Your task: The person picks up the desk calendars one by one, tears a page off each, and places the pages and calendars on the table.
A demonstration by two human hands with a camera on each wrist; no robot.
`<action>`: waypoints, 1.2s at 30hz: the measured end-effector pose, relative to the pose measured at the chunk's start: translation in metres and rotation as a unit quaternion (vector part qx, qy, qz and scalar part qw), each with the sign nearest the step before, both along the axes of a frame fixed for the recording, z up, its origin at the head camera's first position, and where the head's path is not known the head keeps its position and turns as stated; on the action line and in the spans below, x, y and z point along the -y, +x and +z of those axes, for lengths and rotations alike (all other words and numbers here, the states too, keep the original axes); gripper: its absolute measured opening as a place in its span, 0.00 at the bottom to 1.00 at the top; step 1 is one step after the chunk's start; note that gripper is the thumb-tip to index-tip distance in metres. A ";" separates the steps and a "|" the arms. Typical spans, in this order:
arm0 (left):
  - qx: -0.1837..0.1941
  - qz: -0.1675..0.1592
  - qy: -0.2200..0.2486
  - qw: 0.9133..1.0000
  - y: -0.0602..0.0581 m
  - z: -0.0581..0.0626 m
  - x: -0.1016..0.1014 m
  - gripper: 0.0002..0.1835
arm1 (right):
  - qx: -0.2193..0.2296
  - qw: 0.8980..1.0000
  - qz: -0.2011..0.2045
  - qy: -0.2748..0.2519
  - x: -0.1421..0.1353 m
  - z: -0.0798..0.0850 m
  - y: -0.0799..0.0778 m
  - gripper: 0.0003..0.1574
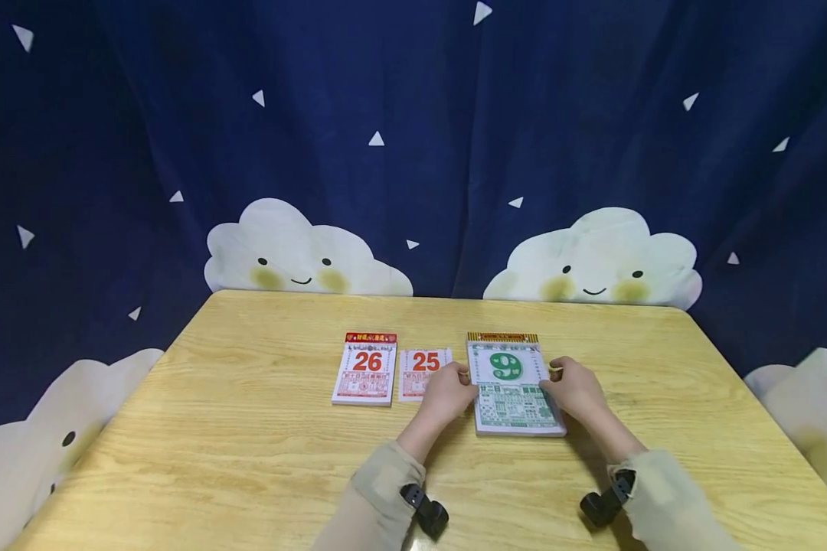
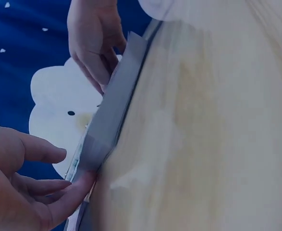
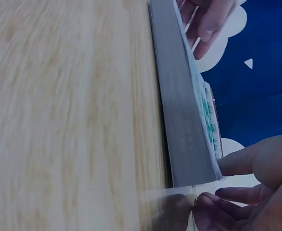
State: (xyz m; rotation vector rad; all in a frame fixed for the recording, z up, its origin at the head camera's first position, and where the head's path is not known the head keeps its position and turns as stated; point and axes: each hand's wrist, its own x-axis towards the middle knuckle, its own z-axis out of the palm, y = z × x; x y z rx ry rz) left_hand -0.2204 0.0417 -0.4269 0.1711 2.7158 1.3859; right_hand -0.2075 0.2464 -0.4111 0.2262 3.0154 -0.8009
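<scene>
A thick tear-off calendar [image 1: 515, 417] with a green 9 and a striped top band lies on the wooden table. My left hand [image 1: 448, 394] holds its left edge, the fingers along the side of the page block [image 2: 113, 103] in the left wrist view. At the right edge my right hand [image 1: 577, 389] grips, its thumb on the top page. In the right wrist view the other fingers [image 3: 237, 211] curl beside the block's corner. Beside the left hand lies a loose calendar page [image 1: 420, 367] with a red 25, partly behind that hand.
A smaller tear-off calendar [image 1: 367, 376] with a red 26 and a red top band lies left of the loose page. The wooden table [image 1: 214, 436] reaches back to a dark blue curtain [image 1: 413, 84] with white clouds and triangles.
</scene>
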 end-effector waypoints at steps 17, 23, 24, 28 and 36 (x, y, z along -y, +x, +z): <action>0.084 0.037 0.101 0.991 -0.004 -0.001 -0.006 0.22 | 0.056 0.989 -0.039 -0.130 0.009 -0.003 -0.006 0.26; 0.031 0.036 0.091 0.995 -0.001 -0.002 -0.005 0.23 | 0.069 0.983 -0.044 -0.167 0.008 0.000 -0.006 0.29; 0.021 0.035 0.089 0.995 -0.001 -0.002 -0.004 0.24 | 0.069 0.981 -0.045 -0.178 0.008 0.001 -0.007 0.29; -0.003 0.033 0.109 0.994 0.000 -0.001 -0.002 0.24 | 0.066 0.974 -0.047 -0.211 0.009 0.006 -0.007 0.28; -0.007 0.019 0.137 0.990 -0.003 0.004 0.005 0.24 | 0.048 0.973 -0.061 -0.217 0.009 0.012 -0.010 0.31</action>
